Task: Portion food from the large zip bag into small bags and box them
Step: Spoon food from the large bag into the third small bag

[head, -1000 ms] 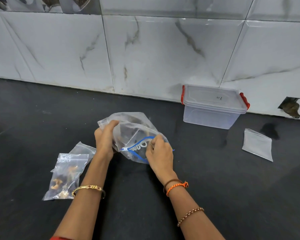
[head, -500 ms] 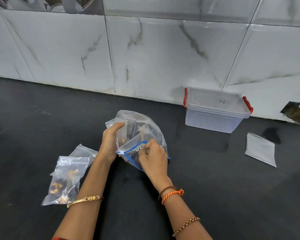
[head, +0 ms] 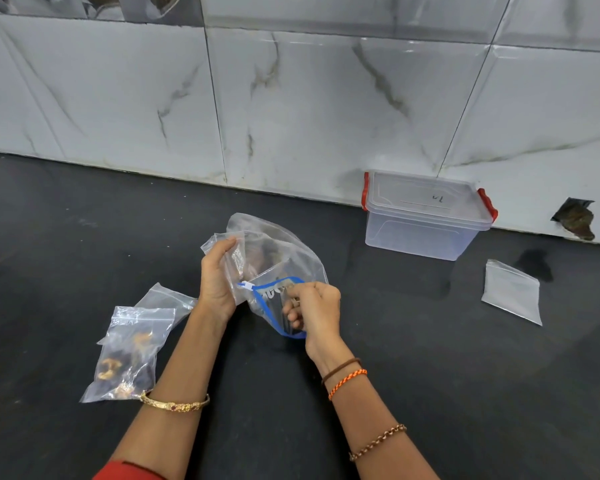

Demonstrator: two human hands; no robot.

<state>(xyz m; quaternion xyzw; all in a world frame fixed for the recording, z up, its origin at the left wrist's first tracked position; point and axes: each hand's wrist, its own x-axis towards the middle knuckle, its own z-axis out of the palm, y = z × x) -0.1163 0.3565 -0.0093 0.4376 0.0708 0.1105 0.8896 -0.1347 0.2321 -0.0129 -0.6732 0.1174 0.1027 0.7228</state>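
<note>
While gripped at its blue-zipped mouth, the large clear plastic zip bag (head: 284,251) is held over the black countertop (head: 430,358).
A small clear bag (head: 227,249) is pinched by the left hand (head: 217,278); the blue rim is clenched by the right hand (head: 314,306).

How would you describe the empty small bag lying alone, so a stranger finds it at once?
Start at the lidded box with red clips by the wall. The empty small bag lies flat on the dark counter to its right, nearer you. Unlike the filled bag on the left, it holds nothing.
</note>
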